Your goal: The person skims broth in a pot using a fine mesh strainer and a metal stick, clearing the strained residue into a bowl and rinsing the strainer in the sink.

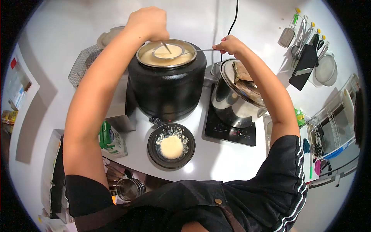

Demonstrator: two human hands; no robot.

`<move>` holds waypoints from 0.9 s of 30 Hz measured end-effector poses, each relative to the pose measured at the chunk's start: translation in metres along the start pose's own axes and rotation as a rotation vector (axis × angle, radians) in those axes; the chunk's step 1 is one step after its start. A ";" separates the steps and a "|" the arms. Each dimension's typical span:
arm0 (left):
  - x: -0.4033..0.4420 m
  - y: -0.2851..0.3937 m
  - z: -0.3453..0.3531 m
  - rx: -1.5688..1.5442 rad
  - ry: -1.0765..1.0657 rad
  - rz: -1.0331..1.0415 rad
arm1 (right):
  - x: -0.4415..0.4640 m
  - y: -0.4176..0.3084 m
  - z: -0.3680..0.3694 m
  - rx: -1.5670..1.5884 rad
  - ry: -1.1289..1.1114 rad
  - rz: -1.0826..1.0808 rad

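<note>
Bowl (pixel 188 159) sits near the counter's (pixel 222 160) front edge. Left fist (pixel 148 22) clutches a utensil (pixel 166 47); right hand (pixel 229 45) grips the rightward-pointing strainer handle (pixel 203 50).

Both bare arms reach up the frame. The left arm (pixel 87 116) extends from the lower left, the left hand (pixel 150 24) curled knuckles-up at the top, left of centre; the right arm (pixel 276 94) slants inward, the right hand (pixel 230 45) pinched at upper centre-right

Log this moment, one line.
left grip: holds thin utensil | right grip: holds strainer handle | strainer: at mouth of black pot | black bowl: on counter
</note>
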State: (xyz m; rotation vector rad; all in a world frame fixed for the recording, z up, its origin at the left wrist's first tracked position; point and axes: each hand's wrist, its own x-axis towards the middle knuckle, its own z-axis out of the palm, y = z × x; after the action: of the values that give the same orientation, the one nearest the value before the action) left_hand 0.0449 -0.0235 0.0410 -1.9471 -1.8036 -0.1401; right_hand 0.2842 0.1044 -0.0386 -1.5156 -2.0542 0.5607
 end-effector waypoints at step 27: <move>0.005 -0.005 -0.002 -0.008 -0.015 -0.048 | -0.008 0.007 -0.007 0.055 0.008 0.042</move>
State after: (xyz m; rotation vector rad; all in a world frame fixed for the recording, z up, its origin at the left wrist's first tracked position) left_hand 0.0415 -0.0194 0.0464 -1.9159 -1.8632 -0.1497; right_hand 0.2960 0.0992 -0.0385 -1.5294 -1.9890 0.6213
